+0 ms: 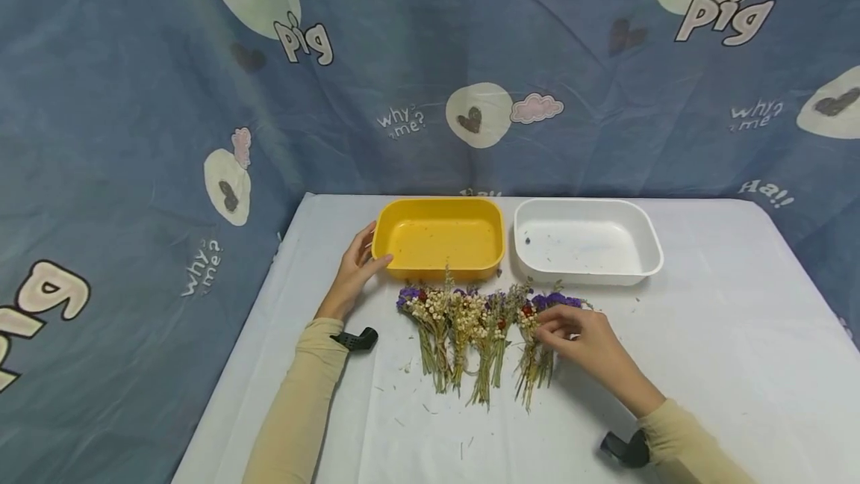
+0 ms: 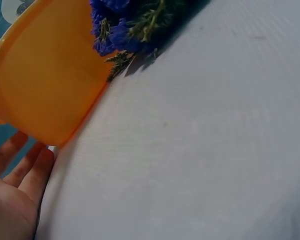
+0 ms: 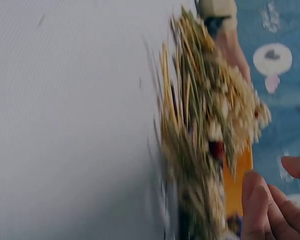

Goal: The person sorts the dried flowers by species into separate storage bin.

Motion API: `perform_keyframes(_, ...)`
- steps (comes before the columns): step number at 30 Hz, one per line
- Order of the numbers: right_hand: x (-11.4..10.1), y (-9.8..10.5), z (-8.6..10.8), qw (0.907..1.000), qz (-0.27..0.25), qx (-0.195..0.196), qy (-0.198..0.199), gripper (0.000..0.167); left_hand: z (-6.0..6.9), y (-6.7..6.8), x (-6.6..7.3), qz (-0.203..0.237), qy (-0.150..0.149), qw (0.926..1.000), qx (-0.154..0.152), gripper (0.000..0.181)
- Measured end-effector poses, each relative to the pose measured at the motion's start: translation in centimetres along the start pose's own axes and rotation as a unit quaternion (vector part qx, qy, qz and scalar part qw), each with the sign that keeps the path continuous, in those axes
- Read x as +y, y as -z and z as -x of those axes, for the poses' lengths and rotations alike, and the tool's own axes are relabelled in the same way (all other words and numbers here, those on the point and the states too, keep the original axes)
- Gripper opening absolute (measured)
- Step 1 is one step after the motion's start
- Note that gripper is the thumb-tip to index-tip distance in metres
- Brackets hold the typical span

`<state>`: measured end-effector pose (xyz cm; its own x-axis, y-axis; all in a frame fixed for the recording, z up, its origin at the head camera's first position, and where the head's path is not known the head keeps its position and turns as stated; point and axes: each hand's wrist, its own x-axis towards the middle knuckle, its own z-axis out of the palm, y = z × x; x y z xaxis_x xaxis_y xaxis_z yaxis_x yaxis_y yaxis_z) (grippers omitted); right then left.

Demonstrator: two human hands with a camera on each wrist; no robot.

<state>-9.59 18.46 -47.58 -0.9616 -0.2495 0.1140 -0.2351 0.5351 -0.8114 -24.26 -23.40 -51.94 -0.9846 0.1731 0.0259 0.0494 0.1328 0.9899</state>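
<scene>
Head view: going L to R, table's L edge slants alongside blue backdrop (image 1: 376,36), w/ a strip of white cloth (image 1: 403,443) btwn edge & L hand (image 1: 349,275). L hand grips yellow tray (image 1: 437,239) at its L end: thumb at near-L corner, other fingers along outer L wall, spaced apart per L wrist view. Tray sits upright nr table's far edge, long axis side to side, a few specks on its floor. Narrow gap, then white tray (image 1: 587,237), same lie, also close to far edge, dark crumbs inside. Dried-flower bunches (image 1: 470,316) lie in a row just in front of trays, mostly by the yellow one. Their long axes run approx front-to-back: heads twd trays, stems twd person. Leftmost slants, head a bit L, stems a bit R; mid ones approx straight, stems fanned; rightmost bunch (image 1: 534,364) is a little apart at stem end, stems tipping slightly L. R hand (image 1: 584,334) is at R side of that bunch's head, fingers bent, thumb parted from fingertips per R wrist view; can't tell if tips touch flowers. Broad stretch of cloth runs from R hand & white tray to R edge; more lies nearside of stems, w/ loose bits scattered.
</scene>
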Motion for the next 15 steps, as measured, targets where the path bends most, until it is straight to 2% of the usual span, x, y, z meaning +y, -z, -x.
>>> perform_keyframes(8, -1.6, -3.2, -0.9, 0.9928, -0.083, -0.077, -0.04, 0.032, 0.1, -0.4, -0.7, 0.004, -0.026, 0.9996, 0.0, 0.078)
perform_keyframes(15, -2.6, -5.8, -1.4, 0.9897, -0.085, -0.106, -0.046, 0.029, 0.5, -0.1, -0.8, 0.006, -0.018, 0.9998, 0.0, 0.079)
